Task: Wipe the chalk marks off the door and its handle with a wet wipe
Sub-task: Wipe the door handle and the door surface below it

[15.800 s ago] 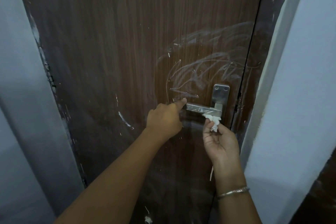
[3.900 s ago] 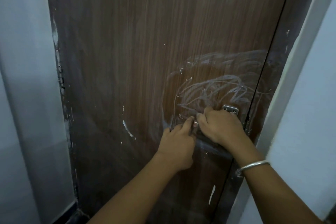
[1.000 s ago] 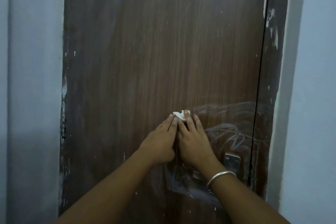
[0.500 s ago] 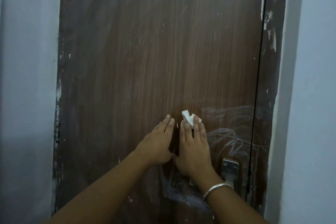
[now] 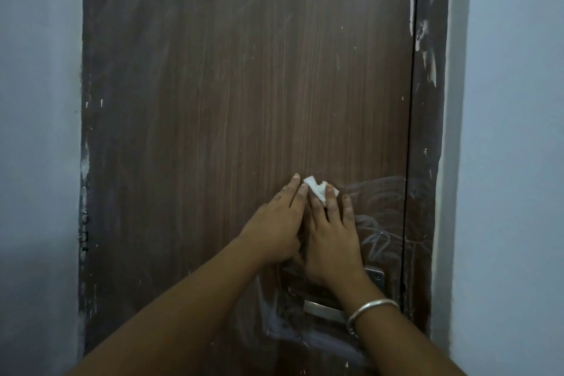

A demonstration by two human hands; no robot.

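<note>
Pinning the wet wipe to the door under your flat right hand, you lay your empty left hand flat alongside, probably for steadier pressure.

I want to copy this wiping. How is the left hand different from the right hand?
The right hand presses a wet wipe to the door under its fingers; the left hand shows none. The right wrist wears a silver bangle; the left wrist is bare. The right hand lies beside the chalk scribbles, the left farther away. Both lie flat, fingers straight.
</note>
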